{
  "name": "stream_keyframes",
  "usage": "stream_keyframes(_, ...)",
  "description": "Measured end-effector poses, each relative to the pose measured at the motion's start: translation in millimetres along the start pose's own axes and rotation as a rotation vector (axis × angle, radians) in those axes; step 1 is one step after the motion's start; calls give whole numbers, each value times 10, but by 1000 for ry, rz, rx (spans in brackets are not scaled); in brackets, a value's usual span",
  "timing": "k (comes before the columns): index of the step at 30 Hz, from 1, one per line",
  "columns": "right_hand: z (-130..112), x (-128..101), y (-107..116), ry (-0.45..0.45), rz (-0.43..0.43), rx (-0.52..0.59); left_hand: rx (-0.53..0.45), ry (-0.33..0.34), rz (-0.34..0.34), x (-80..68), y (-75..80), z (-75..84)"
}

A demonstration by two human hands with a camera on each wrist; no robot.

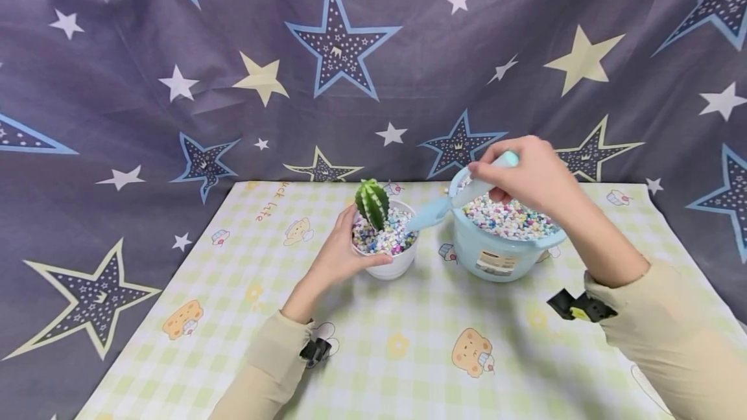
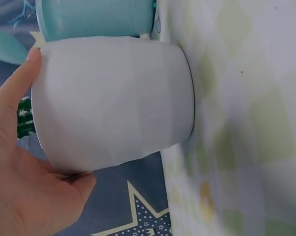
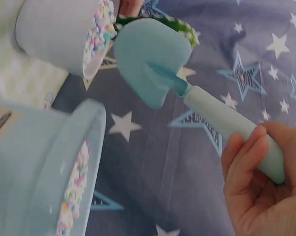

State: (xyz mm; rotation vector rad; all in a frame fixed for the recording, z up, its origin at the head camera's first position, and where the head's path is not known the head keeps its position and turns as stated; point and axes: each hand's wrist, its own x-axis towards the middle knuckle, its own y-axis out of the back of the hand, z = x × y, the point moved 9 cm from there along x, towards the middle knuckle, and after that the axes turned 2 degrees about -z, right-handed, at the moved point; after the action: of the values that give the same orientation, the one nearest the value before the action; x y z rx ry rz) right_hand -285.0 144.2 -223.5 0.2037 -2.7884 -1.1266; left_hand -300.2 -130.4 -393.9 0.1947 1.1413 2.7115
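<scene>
The scoop [image 1: 443, 206] is in my right hand [image 1: 525, 177]; my fingers are curled around its pale handle, and the blue blade points down and to the left, its tip just over the rim of the pot [image 1: 397, 264]; in the right wrist view the scoop [image 3: 187, 88] shows its back side, so I cannot tell if pebbles lie on it. The pot is white and stands on the checked cloth [image 1: 408, 342]; it holds a small green cactus [image 1: 372, 203] with coloured pebbles [image 1: 388, 238] around it. My left hand [image 1: 341, 251] holds the pot from the left side; the thumb lies at the rim and the fingers go around the wall; in the left wrist view the pot [image 2: 113, 103] fills the middle and my left hand [image 2: 25, 177] wraps it from below, with the thumb along the edge. Just right of the pot stands the blue bowl [image 1: 496, 258], almost touching it; it is full of the same coloured pebbles; my right hand hovers above the left part of this bowl. Behind the pot hangs a grey curtain [image 1: 350, 50] with stars.
</scene>
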Motion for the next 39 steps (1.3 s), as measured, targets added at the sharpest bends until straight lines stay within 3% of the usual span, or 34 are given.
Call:
stream_keyframes(8, 278, -137, 595, -43, 171, -7, 3, 17, 60, -50, 7, 24)
stream_keyframes(15, 475, -258, 955, -114, 218, -198, 28, 49, 98, -93, 4, 59)
stream_keyframes(22, 588, -256, 983, -135, 141, -381, 28, 58, 101, -92, -7, 54)
stream_keyframes(27, 716, -152, 864, -98, 66, -463, 20, 59, 99, -79, -30, 70)
stream_keyframes(32, 1029, -165, 685, -81, 87, -401, 10, 49, 88, -77, -58, 90)
stream_keyframes(39, 1384, -377, 560, -77, 192, -141, 13, 56, 97, -100, -14, 76)
